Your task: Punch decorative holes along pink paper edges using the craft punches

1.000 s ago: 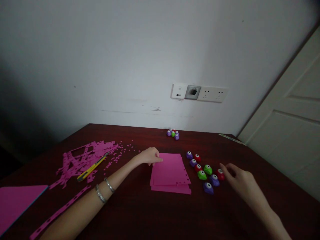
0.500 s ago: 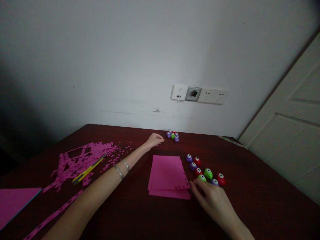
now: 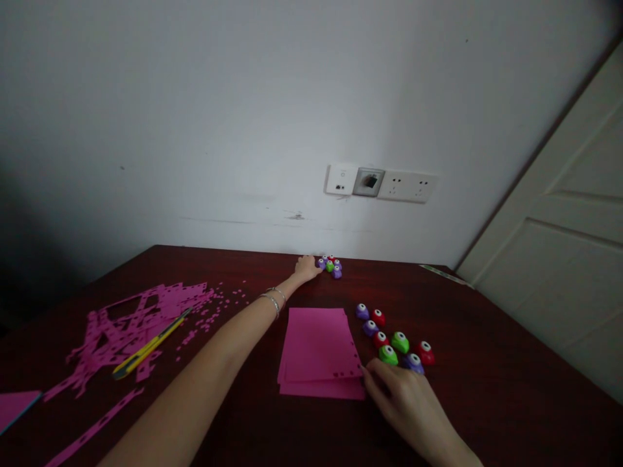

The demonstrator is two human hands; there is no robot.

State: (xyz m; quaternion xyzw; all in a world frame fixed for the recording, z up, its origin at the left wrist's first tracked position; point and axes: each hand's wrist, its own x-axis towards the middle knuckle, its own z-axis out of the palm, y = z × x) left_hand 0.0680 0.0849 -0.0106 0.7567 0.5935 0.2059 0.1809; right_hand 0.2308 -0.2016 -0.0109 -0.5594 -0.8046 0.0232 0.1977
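My left hand (image 3: 306, 268) reaches to the back of the desk, its fingers curled against the leftmost purple paper punch (image 3: 321, 264) of a small cluster. A green punch (image 3: 329, 266) and several others sit right beside it. My right hand (image 3: 406, 392) is closed, thumb and forefinger pinched at the lower right edge of a stack of pink paper sheets (image 3: 316, 344). Dark punched shapes run along that corner of the top sheet. Beyond the right knuckles lie a green punch (image 3: 388, 355), a purple punch (image 3: 413, 362), a red punch (image 3: 426, 353) and several more.
Pink punched strips (image 3: 131, 331) and paper confetti (image 3: 209, 311) cover the left side of the desk. A yellow utility knife (image 3: 150, 347) rests across the strips. A wall with sockets (image 3: 409, 186) closes the back; a white door (image 3: 559, 259) stands at right.
My left hand has moved forward to the far punches and now touches the purple one. My right hand stays at the paper's edge. The view has shifted slightly.
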